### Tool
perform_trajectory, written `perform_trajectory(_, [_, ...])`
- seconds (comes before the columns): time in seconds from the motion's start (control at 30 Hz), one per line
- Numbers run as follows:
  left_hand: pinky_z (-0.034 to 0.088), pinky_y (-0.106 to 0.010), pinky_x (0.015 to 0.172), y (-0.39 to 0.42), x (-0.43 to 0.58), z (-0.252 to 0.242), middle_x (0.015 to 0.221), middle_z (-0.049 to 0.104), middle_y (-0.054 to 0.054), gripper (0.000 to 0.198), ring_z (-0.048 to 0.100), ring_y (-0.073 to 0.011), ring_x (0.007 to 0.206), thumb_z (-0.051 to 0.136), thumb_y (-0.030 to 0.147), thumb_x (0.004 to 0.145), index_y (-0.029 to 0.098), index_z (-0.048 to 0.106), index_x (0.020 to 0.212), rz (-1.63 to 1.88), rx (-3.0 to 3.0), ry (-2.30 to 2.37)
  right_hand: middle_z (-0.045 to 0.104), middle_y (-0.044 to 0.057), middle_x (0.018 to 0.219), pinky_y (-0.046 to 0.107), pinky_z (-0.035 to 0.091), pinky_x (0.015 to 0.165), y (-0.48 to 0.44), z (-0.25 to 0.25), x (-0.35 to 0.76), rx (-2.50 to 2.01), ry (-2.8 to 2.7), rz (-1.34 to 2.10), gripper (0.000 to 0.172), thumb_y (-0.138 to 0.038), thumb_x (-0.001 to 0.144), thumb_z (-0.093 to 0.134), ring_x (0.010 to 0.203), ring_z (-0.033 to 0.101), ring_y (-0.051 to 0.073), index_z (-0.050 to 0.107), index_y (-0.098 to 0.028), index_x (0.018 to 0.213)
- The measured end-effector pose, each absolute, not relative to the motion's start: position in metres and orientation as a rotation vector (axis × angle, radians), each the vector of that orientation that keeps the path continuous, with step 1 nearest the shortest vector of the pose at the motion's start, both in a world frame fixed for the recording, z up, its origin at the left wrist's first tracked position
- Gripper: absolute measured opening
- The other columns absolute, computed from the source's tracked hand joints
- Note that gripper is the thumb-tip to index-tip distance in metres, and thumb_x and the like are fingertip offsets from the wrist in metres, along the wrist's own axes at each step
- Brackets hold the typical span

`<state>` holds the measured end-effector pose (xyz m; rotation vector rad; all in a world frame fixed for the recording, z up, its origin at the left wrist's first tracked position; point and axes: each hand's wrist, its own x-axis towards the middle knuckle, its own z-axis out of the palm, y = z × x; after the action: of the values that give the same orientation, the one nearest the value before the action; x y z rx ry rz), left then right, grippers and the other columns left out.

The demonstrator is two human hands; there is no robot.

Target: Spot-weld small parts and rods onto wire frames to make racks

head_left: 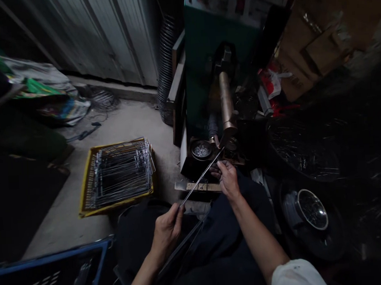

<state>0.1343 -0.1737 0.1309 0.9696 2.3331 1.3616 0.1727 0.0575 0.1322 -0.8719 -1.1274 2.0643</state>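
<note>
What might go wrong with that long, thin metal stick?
The thin metal rod is held by the left hand and right hand. Its tip might poke someone or catch on the brass-coloured cylinder close by. Swinging it could also knock the dish of small metal pieces and spill them.

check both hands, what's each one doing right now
Left hand: closed, holding a metal rod.
Right hand: closed, holding the same rod.

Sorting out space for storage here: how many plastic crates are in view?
2. A yellow crate full of wire racks sits on the floor ahead and to the left; a blue crate sits at the bottom left of the view. Others may be hidden in the dark areas.
</note>
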Motion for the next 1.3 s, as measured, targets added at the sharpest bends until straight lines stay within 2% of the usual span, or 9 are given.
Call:
perform_trajectory(0.5, [0.031,-0.019,0.048,-0.162,0.118,0.144,0.056,0.039,0.007,0.031,0.037,-0.0083,0.048,0.042,0.037,0.094,0.018,0.053,0.072,1.363,0.974,2.273,0.068,-0.002,0.068,0.022,0.059,0.057,0.073,0.149,0.161,-0.779,-1.123,2.051,0.027,-0.034,0.069,0.077,0.071,0.073,0.017,0.056,-0.021,0.079])
perform_trajectory(0.8, [0.030,-0.020,0.049,-0.153,0.112,0.148,0.057,0.037,0.007,0.031,0.037,-0.0083,0.049,0.043,0.035,0.094,0.018,0.052,0.069,1.403,1.011,2.280,0.071,-0.001,0.074,0.017,0.056,0.050,0.080,0.151,0.156,-0.770,-1.118,2.046,0.025,-0.033,0.071,0.076,0.063,0.071,0.013,0.057,-0.020,0.082])
perform_trajectory(0.97, [0.030,-0.018,0.049,-0.149,0.109,0.148,0.058,0.035,0.007,0.030,0.034,-0.0078,0.049,0.042,0.034,0.095,0.018,0.051,0.071,1.402,1.038,2.255,0.070,-0.002,0.069,0.016,0.055,0.049,0.083,0.151,0.153,-0.764,-1.123,2.065,0.025,-0.034,0.070,0.077,0.060,0.070,0.013,0.059,-0.019,0.080])
perform_trajectory(1.17, [0.028,-0.019,0.047,-0.149,0.105,0.146,0.057,0.032,0.008,0.031,0.033,-0.0081,0.048,0.043,0.035,0.094,0.019,0.047,0.067,1.400,1.023,2.237,0.072,0.000,0.072,0.018,0.056,0.052,0.084,0.153,0.153,-0.778,-1.129,2.068,0.022,-0.033,0.073,0.076,0.064,0.071,0.014,0.059,-0.019,0.077])
perform_trajectory(1.3, [0.030,-0.020,0.049,-0.148,0.108,0.149,0.057,0.037,0.006,0.031,0.038,-0.0092,0.050,0.043,0.036,0.094,0.019,0.050,0.068,1.389,1.001,2.208,0.072,0.002,0.074,0.019,0.056,0.053,0.086,0.154,0.155,-0.760,-1.155,2.071,0.025,-0.035,0.073,0.077,0.065,0.071,0.014,0.060,-0.019,0.078])
